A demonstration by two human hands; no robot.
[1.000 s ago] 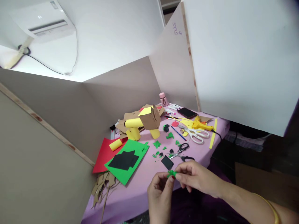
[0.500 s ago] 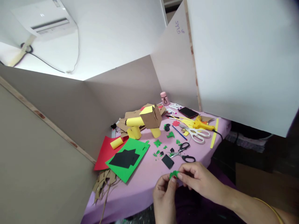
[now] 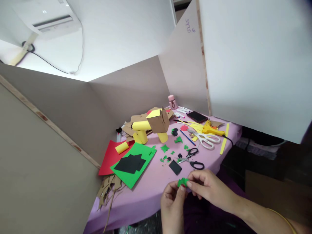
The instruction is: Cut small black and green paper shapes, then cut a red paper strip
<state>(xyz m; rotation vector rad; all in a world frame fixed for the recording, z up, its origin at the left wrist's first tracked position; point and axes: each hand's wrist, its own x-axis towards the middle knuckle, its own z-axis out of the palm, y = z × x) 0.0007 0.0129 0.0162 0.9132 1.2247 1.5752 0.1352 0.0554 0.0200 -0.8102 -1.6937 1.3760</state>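
Note:
Between my two hands, at the table's front edge, is a small green paper piece (image 3: 182,182) with a jagged rim. My left hand (image 3: 173,200) pinches it from the left, thumb on top. From the right, my right hand (image 3: 207,188) grips its other side between thumb and fingertips. Just beyond my hands lie a black paper rectangle (image 3: 175,167) and black-handled scissors (image 3: 191,159) with their blades apart. Small green and black scraps are scattered around them, along with a larger green cutout (image 3: 164,148).
Behind stands a yellow and brown cardboard figure (image 3: 157,123). At left lie a green sheet (image 3: 133,180) with black paper on it, a red sheet (image 3: 107,162) and cardboard strips (image 3: 107,188). White scissors (image 3: 207,139), a yellow glue gun (image 3: 211,129) and a phone (image 3: 197,116) lie right.
The green piece is tipped so that more of its surface faces me. Both hands keep their hold, and the whole view has shifted slightly.

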